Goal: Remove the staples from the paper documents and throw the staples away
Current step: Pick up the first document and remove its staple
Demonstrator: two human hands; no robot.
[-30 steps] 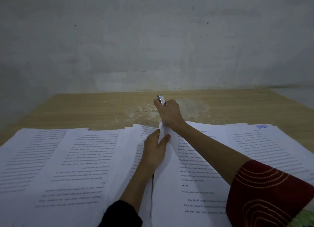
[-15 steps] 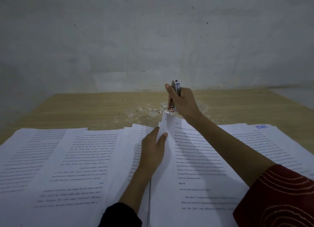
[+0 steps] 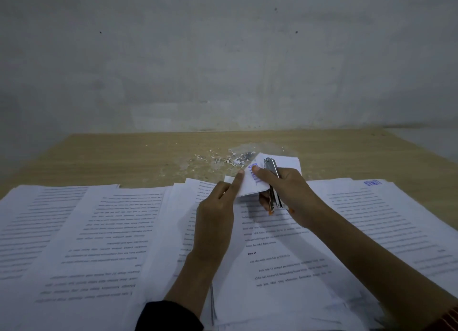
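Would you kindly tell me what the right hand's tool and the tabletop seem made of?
The tool in the right hand looks like bare metal: silvery, with bright glints. The tabletop looks like wood or wood-look laminate, matte, with pale streaky grain; which one is unclear.

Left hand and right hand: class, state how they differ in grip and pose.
The left hand holds only the lifted paper corner; the right hand also grips a metal tool. The left hand's forefinger points straight; the right hand's thumb presses the paper. Both hold that corner.
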